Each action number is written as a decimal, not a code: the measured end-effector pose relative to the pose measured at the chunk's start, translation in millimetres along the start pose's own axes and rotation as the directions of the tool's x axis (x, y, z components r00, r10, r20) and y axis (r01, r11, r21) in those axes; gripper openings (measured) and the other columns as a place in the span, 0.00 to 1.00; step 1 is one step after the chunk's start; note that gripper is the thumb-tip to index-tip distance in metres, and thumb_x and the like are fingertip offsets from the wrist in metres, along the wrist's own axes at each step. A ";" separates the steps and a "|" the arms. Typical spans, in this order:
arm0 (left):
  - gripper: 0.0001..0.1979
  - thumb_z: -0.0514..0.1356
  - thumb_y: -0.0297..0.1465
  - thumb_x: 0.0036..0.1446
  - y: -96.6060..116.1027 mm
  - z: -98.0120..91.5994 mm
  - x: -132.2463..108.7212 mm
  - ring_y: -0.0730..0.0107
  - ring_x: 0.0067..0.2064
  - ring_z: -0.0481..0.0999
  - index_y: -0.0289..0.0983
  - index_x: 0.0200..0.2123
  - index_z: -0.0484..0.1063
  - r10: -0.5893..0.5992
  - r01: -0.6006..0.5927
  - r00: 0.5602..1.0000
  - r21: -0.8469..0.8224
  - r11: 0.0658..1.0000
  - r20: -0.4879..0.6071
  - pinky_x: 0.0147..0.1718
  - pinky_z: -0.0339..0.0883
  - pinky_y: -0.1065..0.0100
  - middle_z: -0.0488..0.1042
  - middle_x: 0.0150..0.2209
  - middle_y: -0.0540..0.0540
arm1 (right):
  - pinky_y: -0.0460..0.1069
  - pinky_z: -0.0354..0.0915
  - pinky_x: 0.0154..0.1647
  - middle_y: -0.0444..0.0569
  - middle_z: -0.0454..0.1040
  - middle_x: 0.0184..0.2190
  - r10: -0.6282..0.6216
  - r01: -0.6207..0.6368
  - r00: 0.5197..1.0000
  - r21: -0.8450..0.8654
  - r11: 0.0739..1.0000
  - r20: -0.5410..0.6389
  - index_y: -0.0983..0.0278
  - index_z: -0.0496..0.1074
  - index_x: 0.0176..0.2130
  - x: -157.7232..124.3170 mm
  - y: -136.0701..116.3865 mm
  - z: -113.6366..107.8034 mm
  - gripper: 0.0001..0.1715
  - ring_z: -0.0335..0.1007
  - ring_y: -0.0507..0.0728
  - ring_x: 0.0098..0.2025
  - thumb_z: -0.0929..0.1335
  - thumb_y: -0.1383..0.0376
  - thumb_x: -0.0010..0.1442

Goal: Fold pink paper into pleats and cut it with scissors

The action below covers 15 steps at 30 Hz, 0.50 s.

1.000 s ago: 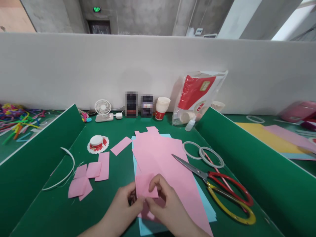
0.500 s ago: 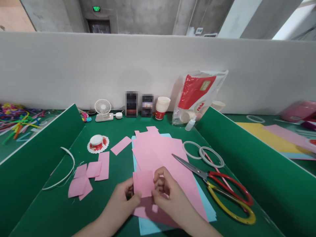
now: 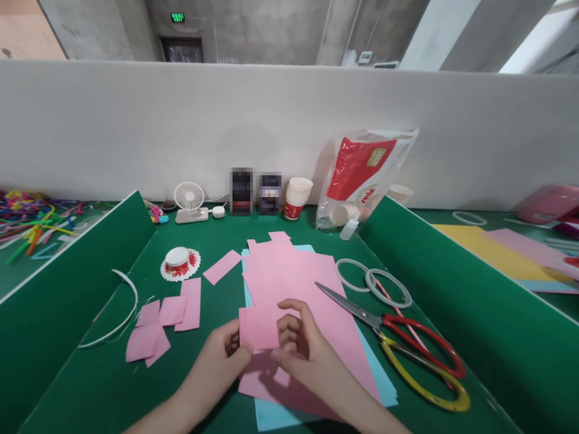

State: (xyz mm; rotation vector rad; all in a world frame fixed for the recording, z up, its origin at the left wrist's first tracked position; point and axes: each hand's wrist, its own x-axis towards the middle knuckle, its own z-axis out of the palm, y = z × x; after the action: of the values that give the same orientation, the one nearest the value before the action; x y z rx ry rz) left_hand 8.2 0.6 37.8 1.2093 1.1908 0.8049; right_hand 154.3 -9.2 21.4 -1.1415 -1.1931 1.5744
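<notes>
A small square of folded pink paper (image 3: 259,329) is held up above larger pink sheets. My left hand (image 3: 225,354) pinches its left side, thumb in front and fingers behind. At the right edge, my right hand (image 3: 301,343) has its thumb by the lower corner and curled fingers against the side, the index finger raised near the top corner. Beneath both hands lie the pink sheets (image 3: 312,283), stacked on light blue paper (image 3: 384,386). Large scissors (image 3: 375,319) with red and yellow handles rest partly on the stack, to the right of my right hand.
Cut pink pieces (image 3: 143,340) lie at left, near a white curved strip (image 3: 133,301) and a small paper hat shape (image 3: 180,263). Two tape rings (image 3: 389,288) are at right. A fan (image 3: 190,199), paper cups (image 3: 298,193) and a glue bottle (image 3: 349,229) stand behind. Green dividers (image 3: 452,289) flank the space.
The small pink paper has shifted slightly up and left with both hands. My right index finger has lifted and straightened a little near the top corner.
</notes>
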 end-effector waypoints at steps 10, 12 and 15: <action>0.04 0.54 0.30 0.43 -9.6 1.8 -0.7 0.77 0.19 0.61 0.37 0.24 0.60 -0.025 0.024 1.000 -0.063 0.998 -0.016 0.20 0.57 0.75 0.59 0.17 0.57 | 0.46 0.62 0.32 0.46 0.69 0.29 -0.112 0.109 0.994 -0.232 0.967 -0.001 0.62 0.66 0.31 -4.3 6.2 0.7 0.04 0.65 0.52 0.31 0.64 0.66 0.51; 0.08 0.56 0.29 0.43 -12.0 2.1 -2.6 0.78 0.21 0.63 0.39 0.23 0.56 0.020 -0.032 0.994 -0.112 0.993 -0.107 0.22 0.58 0.76 0.59 0.19 0.58 | 0.47 0.63 0.32 0.46 0.70 0.27 -0.101 0.096 0.995 -0.204 0.974 -0.017 0.63 0.67 0.30 -3.3 5.3 1.1 0.05 0.66 0.53 0.30 0.64 0.64 0.50; 0.09 0.57 0.28 0.43 -15.0 2.2 -5.5 0.74 0.27 0.67 0.40 0.29 0.58 0.088 -0.110 0.984 -0.139 0.984 -0.153 0.27 0.62 0.73 0.64 0.24 0.56 | 0.46 0.63 0.29 0.44 0.69 0.23 -0.089 0.083 0.996 -0.153 0.985 -0.032 0.64 0.66 0.27 -2.1 5.3 2.1 0.05 0.66 0.53 0.27 0.65 0.64 0.49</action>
State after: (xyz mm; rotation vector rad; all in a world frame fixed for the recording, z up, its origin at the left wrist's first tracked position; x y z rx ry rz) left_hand 7.2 -8.4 24.5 1.1096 1.1738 1.0538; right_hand 152.3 -12.7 16.9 -1.1959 -1.3369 1.4096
